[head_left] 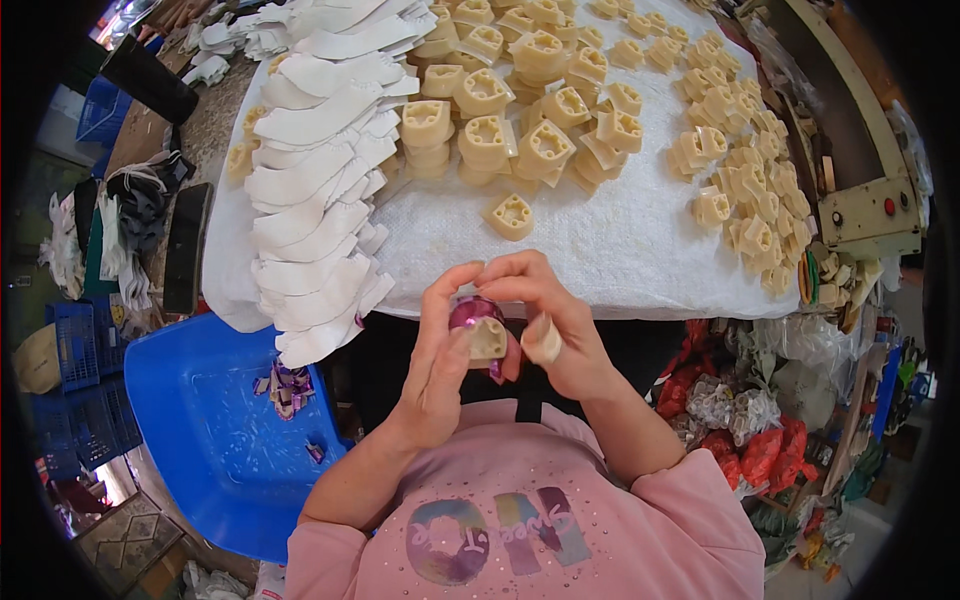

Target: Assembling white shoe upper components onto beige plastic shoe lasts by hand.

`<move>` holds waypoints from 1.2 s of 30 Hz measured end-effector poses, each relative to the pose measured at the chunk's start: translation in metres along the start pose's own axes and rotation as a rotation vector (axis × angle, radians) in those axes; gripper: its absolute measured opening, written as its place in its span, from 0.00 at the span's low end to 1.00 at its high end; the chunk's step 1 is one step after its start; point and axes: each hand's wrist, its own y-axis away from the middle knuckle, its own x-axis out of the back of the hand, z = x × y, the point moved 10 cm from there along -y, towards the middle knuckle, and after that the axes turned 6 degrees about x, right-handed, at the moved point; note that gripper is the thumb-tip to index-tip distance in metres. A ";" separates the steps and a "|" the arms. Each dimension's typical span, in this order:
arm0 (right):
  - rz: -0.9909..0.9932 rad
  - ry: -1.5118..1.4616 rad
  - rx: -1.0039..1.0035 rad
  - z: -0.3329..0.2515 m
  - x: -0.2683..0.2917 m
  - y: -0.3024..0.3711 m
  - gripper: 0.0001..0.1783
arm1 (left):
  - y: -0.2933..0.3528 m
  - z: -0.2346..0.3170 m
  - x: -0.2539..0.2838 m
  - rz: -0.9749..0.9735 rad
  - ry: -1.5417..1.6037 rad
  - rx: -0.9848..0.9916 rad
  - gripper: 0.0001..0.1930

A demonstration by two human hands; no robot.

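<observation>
In front of my chest I hold a cream plastic shoe heel (488,341) partly wrapped in shiny purple material (466,312). My left hand (440,355) grips it from the left, thumb against its cream face. My right hand (560,325) curls over from the other side, its fingers meeting the purple material at the top and its thumb held away from the heel. Just beyond my hands a single cream heel (511,217) lies on the white cloth (430,245), its hollowed end showing. Behind it, more cream heels (485,145) stand stacked in columns.
Overlapping white curved pieces (310,225) run down the table's left side. Loose cream heels (755,200) are heaped at the right. A blue plastic tub (215,440) with purple pieces (290,390) sits at my left. A machine panel (870,215) borders the right side; red bags (775,455) lie below.
</observation>
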 end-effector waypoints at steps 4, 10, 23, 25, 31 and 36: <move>-0.072 -0.217 -0.347 0.018 -0.014 -0.008 0.10 | 0.001 0.010 -0.013 -0.034 0.031 -0.099 0.39; -0.140 -0.085 -0.211 0.022 -0.018 -0.002 0.09 | 0.005 0.011 -0.013 0.062 -0.258 -0.126 0.39; 0.002 0.021 0.121 0.007 -0.023 0.007 0.19 | 0.010 0.023 0.004 0.306 -0.169 -0.324 0.19; 0.000 0.229 0.230 -0.005 -0.026 0.007 0.18 | 0.012 0.016 0.006 0.307 -0.154 -0.301 0.19; 0.061 0.099 -0.020 0.018 -0.009 0.006 0.22 | -0.005 0.004 -0.004 -0.055 0.461 -0.101 0.32; -0.055 -0.114 -0.124 0.023 -0.020 0.010 0.28 | 0.000 0.006 0.000 -0.012 -0.061 -0.211 0.32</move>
